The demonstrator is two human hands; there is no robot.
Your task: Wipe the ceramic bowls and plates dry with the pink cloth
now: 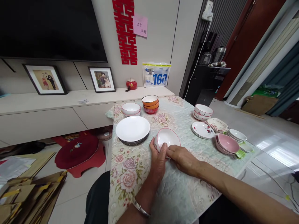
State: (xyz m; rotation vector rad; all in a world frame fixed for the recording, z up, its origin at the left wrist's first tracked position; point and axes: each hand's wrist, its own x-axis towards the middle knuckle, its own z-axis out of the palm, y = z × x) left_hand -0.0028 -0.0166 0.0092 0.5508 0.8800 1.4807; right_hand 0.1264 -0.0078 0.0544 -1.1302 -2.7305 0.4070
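Note:
Both hands hold a white bowl [168,137] with a thin red rim, tilted over the front middle of the table. My left hand [159,157] grips its left side, thumb over the rim and fingers around the outside. On the near right side of the same bowl, my right hand [183,158] is closed at the rim, its fingertips partly hidden. Just beyond to the left lies a stack of plates, a white one [132,128] on top. Behind are white bowls [131,109] and a stack of orange and red bowls [150,104].
At the table's right stand white bowls [202,111], flower-patterned plates [202,129], square dishes [217,123], small bowls [237,135] and pink leaf-shaped dishes [227,143]. A floral cloth [130,174] covers the table. To the left are a red stool [79,152] and flattened cardboard [35,199].

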